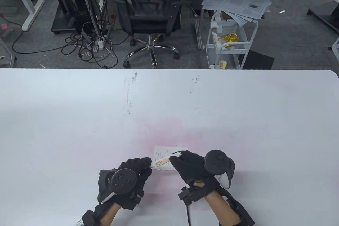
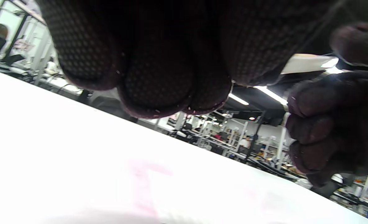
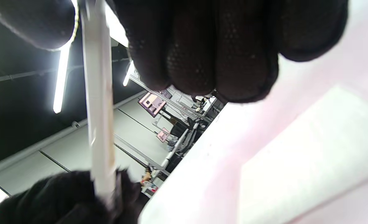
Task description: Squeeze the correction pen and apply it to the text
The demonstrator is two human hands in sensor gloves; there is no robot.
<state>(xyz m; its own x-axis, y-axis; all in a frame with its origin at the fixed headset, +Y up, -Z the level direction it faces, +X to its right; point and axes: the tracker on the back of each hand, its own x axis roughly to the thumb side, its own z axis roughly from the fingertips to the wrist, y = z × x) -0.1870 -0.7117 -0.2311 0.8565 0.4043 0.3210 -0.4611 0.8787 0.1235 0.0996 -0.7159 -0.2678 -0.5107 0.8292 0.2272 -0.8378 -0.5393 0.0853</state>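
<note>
Over lined paper [image 1: 169, 154] at table's [image 1: 79, 120] near edge: correction pen [image 1: 163, 160] held level, left hand [image 1: 132, 175] pinching one end, right hand [image 1: 189, 166] gripping other, fingers curled tight.

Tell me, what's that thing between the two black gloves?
A correction pen. In the table view it stretches from the left hand to the right hand; each hand holds one end, above a small lined paper.

We see both hands meeting over the lined paper [image 1: 169, 154] on the white desk [image 1: 79, 120]: left hand [image 1: 132, 173] grips one end of the correction pen [image 1: 164, 159], right hand [image 1: 189, 166] grips the other.
</note>
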